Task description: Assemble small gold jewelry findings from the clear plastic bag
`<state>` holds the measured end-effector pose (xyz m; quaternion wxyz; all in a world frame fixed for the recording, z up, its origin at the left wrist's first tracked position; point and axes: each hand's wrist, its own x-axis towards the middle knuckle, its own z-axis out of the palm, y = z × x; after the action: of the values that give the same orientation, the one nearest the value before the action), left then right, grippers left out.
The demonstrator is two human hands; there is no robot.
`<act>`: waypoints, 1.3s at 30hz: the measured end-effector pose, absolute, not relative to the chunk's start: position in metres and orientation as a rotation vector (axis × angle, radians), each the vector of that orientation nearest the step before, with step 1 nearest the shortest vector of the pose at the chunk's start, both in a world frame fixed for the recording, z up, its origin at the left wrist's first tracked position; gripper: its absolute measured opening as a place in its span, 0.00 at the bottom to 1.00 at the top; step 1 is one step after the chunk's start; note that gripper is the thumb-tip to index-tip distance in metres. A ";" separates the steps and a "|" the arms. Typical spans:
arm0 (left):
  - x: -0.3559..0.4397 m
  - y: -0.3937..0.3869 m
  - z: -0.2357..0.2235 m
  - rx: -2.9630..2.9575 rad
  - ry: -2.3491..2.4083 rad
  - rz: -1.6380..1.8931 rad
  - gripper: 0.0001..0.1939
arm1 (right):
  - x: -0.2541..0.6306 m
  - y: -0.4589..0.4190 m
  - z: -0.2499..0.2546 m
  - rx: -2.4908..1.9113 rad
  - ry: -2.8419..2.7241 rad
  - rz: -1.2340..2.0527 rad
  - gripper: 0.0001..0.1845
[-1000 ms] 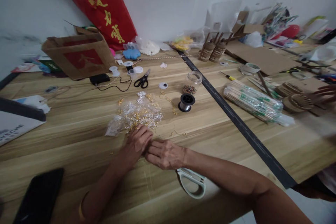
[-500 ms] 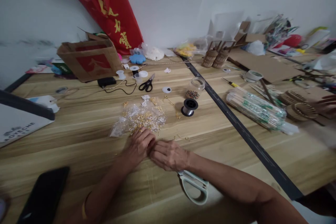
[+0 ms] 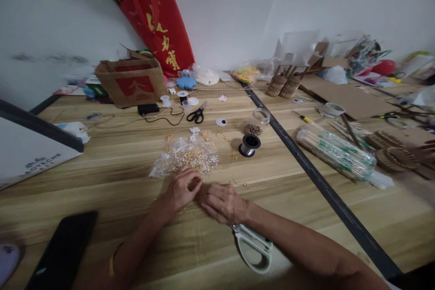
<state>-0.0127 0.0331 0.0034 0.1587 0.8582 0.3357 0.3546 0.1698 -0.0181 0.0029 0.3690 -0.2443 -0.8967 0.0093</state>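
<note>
My left hand (image 3: 179, 191) is pinched, thumb against forefinger, at the near edge of a heap of small gold and silver findings (image 3: 193, 156) in clear plastic bags. Just right of it, my right hand (image 3: 224, 202) has its fingers curled down and together, close to the left fingertips. Whatever tiny piece either hand holds is too small to make out. Pale-handled scissors (image 3: 254, 248) lie partly under my right wrist. Beyond the right hand are a few loose gold bits (image 3: 244, 184), a thin gold chain (image 3: 228, 142) and a spool of silvery wire (image 3: 250, 146).
Behind the spool stands a clear jar (image 3: 261, 117) of beads. Black scissors (image 3: 196, 115) lie farther back. Bagged sticks (image 3: 335, 152) are at the right, near another person's hand (image 3: 430, 145). A phone (image 3: 63, 249) and a white box (image 3: 34, 149) are at left.
The whole view has shifted, so the table things appear farther right and slightly lower. My left thumb and forefinger now form a rounder loop, and the hands are slightly farther apart.
</note>
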 end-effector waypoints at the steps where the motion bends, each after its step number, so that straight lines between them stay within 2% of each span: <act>1: -0.013 0.033 0.005 2.402 0.981 1.023 0.06 | 0.170 -0.018 0.003 -0.644 -2.286 0.035 0.05; 8: -0.015 0.035 0.004 2.005 1.090 1.024 0.04 | 0.172 -0.016 0.001 -0.737 -2.189 0.129 0.06; 19: -0.012 0.031 0.006 1.676 0.978 0.924 0.02 | 0.172 -0.015 -0.002 -0.765 -2.118 0.215 0.05; 27: -0.013 0.030 0.012 1.458 0.932 0.877 0.11 | 0.175 -0.014 -0.007 -0.870 -2.041 0.306 0.05; 39: -0.011 0.029 0.007 1.438 0.916 0.860 0.13 | 0.175 -0.013 -0.006 -0.903 -1.994 0.356 0.04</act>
<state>-0.0114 0.0286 0.0073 0.5777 0.6146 0.3915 0.3678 0.1752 -0.0128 -0.0062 0.4458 -0.3643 -0.8049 0.1436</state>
